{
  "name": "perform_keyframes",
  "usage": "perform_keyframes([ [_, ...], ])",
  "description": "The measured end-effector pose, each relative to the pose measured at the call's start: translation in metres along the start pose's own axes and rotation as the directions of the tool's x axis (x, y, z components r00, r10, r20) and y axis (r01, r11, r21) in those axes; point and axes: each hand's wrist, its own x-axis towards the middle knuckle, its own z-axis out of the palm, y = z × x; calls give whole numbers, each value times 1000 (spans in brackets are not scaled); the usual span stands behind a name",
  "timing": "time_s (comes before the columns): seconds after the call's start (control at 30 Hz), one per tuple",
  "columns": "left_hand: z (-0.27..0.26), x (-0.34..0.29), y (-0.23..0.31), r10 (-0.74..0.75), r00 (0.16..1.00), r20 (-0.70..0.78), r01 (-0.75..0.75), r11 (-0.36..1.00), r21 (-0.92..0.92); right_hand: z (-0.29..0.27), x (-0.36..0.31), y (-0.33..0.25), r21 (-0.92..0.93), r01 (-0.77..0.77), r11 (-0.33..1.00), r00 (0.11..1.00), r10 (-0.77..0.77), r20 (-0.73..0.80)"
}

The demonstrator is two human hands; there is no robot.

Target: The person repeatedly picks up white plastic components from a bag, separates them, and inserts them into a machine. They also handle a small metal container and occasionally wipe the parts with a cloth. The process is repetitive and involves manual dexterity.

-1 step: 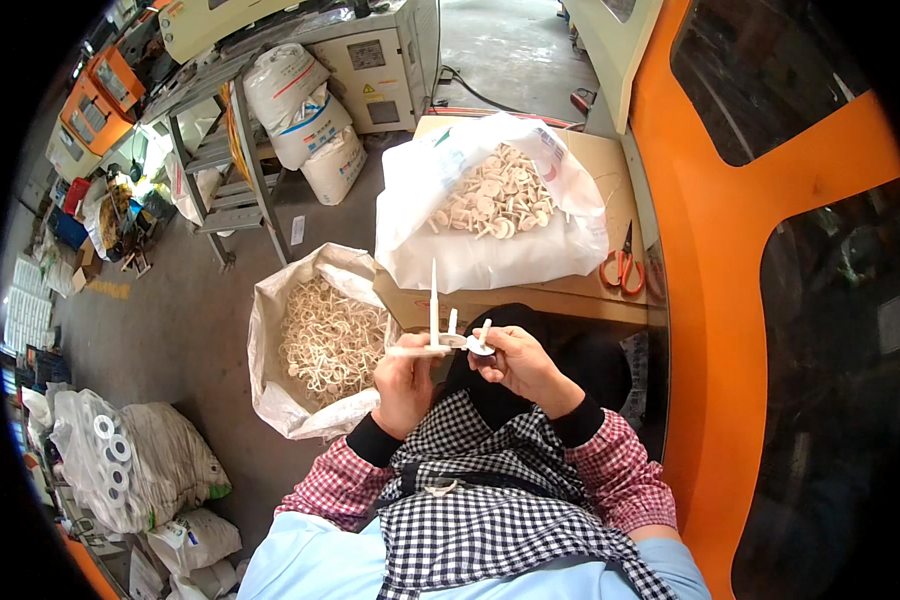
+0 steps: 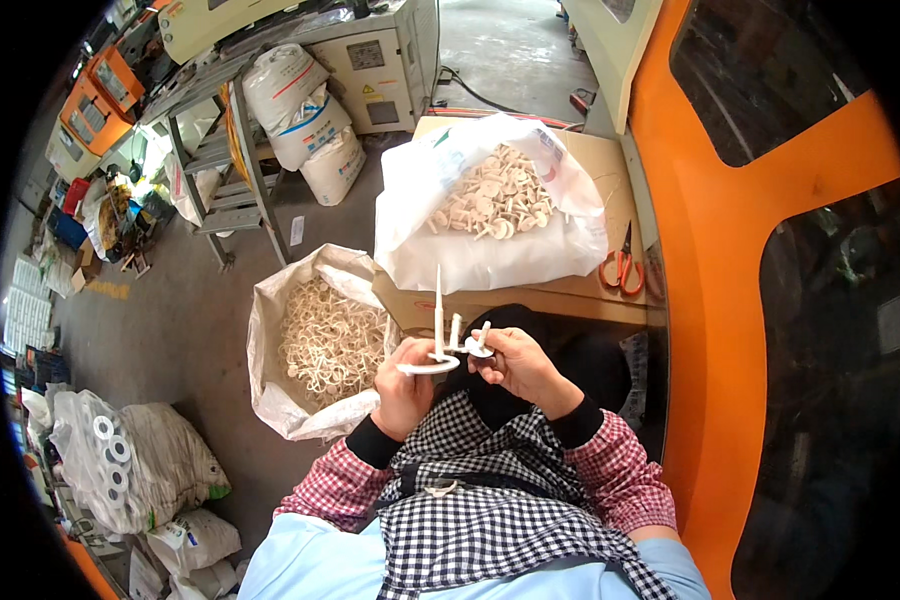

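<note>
My left hand (image 2: 403,390) is closed on a white moulded plastic piece (image 2: 438,325), which has a tall thin spike, a short peg and a flat round disc (image 2: 430,367). Between the fingertips of my right hand (image 2: 522,370) is a small white disc with a short stem (image 2: 480,346). Both hands meet in front of my lap, and the two parts touch or nearly touch. Whether a thin runner still joins them is too small to tell. Just beyond, a white plastic bag (image 2: 410,240) holds many similar stemmed discs (image 2: 495,195).
Left of my hands stands a woven sack (image 2: 268,340) full of curly white plastic scraps (image 2: 325,335). Orange-handled scissors (image 2: 622,270) lie on the cardboard (image 2: 560,295) beside the bag. An orange machine (image 2: 710,330) walls off my right side. Stacked sacks (image 2: 310,130) stand farther back.
The piece in my left hand has turned slightly, so its disc shows more of its face. Its spike has shifted a little right and down. My right hand stays almost where it was.
</note>
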Motion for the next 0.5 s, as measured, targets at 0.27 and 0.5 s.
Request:
perform_keyframes([
  [0.27,1,5,-13,-642,746,177,598,527,-604,17,-13,3,-366,408,837,913,-377,157],
  [0.5,6,7,-6,-654,734,184,602,500,-622,7,1,3,-880,443,172,722,-650,236],
])
